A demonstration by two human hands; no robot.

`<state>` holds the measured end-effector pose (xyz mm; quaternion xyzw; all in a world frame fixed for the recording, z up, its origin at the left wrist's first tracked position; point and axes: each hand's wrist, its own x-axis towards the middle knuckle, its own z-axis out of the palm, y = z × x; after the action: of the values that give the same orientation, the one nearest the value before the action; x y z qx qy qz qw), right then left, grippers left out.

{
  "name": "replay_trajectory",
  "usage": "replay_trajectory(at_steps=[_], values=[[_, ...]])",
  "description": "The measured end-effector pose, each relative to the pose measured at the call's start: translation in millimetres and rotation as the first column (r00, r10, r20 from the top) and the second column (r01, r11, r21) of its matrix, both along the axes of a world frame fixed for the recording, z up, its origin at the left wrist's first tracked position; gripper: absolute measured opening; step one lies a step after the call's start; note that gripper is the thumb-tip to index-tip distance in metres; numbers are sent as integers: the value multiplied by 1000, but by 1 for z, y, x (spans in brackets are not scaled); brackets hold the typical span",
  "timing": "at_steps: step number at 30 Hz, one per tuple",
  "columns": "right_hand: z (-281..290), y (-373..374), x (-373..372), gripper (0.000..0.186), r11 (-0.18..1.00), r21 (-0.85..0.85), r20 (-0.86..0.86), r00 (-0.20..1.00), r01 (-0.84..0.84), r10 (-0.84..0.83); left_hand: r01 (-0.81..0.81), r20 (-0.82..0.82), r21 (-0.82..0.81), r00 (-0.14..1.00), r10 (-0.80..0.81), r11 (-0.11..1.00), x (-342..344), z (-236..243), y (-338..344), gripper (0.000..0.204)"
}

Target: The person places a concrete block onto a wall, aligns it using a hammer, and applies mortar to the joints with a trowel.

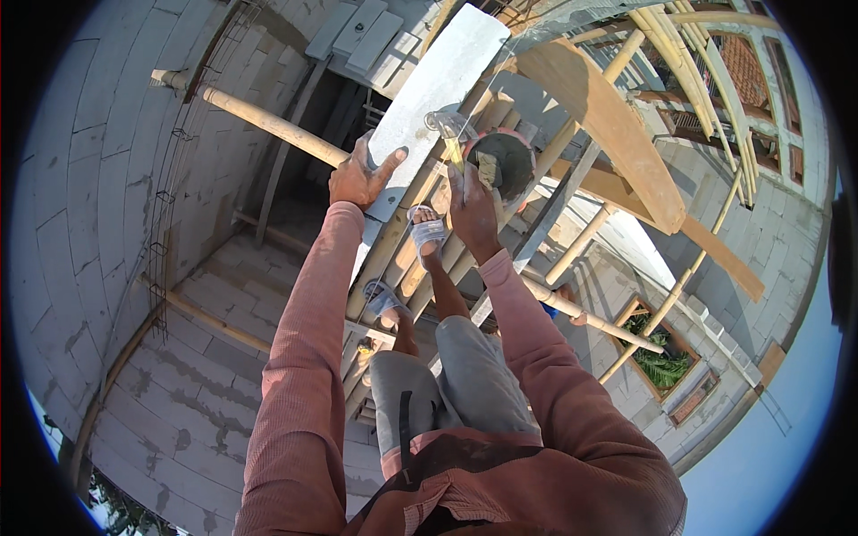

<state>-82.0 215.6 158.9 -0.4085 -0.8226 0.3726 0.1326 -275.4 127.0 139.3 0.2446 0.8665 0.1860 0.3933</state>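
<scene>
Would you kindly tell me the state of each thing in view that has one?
Pale block: touched by the left hand
Yellow-handled tool: held in the right hand
Bucket: uncovered
Sandals: worn
Sleeves: pulled down
Window frame: leaves visible through it

Head-worn fisheye, facing steeply down, near

There are 2 worn sandals (430, 234), 1 left hand (360, 179) at 11 o'clock, 1 handheld white block (440, 105) and 1 yellow-handled tool (456, 154) at 12 o'clock, 1 right hand (475, 214) and 1 bucket (515, 168) at 1 o'clock.
</scene>
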Motion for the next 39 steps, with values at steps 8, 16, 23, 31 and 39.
replay_trajectory(at_steps=[8,16,23,31,39], values=[[12,0,-6,26,962,-244,58,992,125,-114,-28,24,-34,999,29,999,-4,-8,-5,101],[-9,-12,28,31,257,-912,6,636,320,-771,-17,-32,44,999,18,999,4,-13,-1,96],[-73,20,21,27,-88,-986,144,445,143,-884,-37,-130,8,991,37,999,6,-14,-1,95],[-114,67,-41,28,-39,-998,51,345,42,-937,-45,-71,156,996,56,987,-8,-50,-17,99],[-123,77,-37,31,-22,-996,54,416,81,-908,-103,60,167,994,95,980,1,-40,-10,85]])
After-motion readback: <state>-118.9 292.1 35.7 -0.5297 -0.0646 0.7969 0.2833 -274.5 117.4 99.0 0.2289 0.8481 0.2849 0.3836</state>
